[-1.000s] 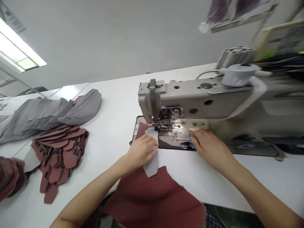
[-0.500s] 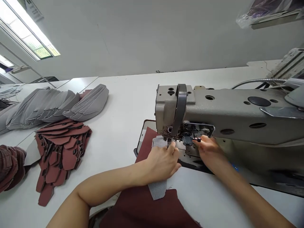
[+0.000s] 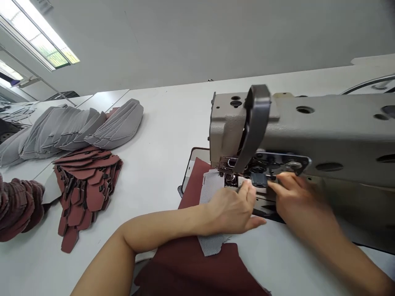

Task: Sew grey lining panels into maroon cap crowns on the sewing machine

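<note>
My left hand lies flat, fingers stretched out, on a grey mesh fabric strip laid over a dark red fabric piece. Its fingertips reach the presser foot of the beige sewing machine. My right hand is under the machine arm, right of the needle, with its fingers extended toward the needle area next to a small dark lever; part of it is hidden by the machine head.
On the white table to the left lie a fanned stack of dark red cut pieces and a row of grey cut pieces. A bundle of dark red fabric sits at the far left edge.
The view has moved closer to the machine head. Both hands have slid forward toward the needle, feeding the grey strip and red fabric under the presser foot.
</note>
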### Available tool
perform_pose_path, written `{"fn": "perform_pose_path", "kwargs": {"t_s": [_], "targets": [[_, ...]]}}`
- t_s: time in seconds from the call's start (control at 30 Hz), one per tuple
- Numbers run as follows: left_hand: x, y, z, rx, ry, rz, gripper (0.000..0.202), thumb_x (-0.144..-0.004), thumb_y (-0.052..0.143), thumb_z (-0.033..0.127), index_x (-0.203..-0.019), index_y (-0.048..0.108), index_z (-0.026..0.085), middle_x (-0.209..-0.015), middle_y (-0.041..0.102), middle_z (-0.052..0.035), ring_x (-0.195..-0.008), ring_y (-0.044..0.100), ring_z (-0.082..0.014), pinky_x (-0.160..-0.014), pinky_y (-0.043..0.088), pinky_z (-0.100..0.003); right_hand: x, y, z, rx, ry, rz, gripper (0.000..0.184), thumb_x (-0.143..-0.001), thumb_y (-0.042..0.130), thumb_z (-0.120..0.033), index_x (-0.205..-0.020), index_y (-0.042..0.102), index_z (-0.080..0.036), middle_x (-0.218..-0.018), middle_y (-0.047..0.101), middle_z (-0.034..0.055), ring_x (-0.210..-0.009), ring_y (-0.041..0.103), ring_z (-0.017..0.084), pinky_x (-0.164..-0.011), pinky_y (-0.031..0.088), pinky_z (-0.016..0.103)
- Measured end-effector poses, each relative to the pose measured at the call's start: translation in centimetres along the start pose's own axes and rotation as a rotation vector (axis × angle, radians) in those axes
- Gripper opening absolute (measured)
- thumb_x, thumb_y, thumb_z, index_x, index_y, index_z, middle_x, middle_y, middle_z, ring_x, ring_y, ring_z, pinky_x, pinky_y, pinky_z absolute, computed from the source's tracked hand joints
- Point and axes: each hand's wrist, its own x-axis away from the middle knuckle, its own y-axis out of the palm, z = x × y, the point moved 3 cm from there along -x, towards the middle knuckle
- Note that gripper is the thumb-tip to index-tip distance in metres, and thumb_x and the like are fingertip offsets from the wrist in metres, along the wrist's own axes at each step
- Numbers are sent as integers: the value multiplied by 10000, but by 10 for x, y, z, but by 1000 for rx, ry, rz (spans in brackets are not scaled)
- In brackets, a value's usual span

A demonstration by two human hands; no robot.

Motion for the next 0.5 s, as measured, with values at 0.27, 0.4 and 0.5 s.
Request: {"fn": "perform_pose_path", "kwargs": {"t_s": [0.27,0.4,0.5], "targets": [[19,-1,2,123,170,118,456,-1010,424,440,-1301,509,100,-1224,687,-118,-764,713,-196,-426,424,-314,5,15,-24,-57,-117,36,258,-793,483,1,-833,672,-171,-891,634,132,-897,553,315,-841,482,453],[37,4,0,242,409,301,185,-946,422,173,-1029,586,182,-801,693,-7,-665,642,-146,-520,459,-285,-1,4,-23,-258,-98,163,331,-856,439,15,-984,687,-164,-1022,694,88,-974,598,243,-907,492,366],[42,5,0,377,424,489,170,-930,429,138,-962,584,200,-748,684,-21,-620,617,-146,-565,483,-282,1,-18,-10,-409,5,264,303,-906,446,-19,-1052,668,-165,-1071,708,76,-1050,601,214,-960,480,353]]}}
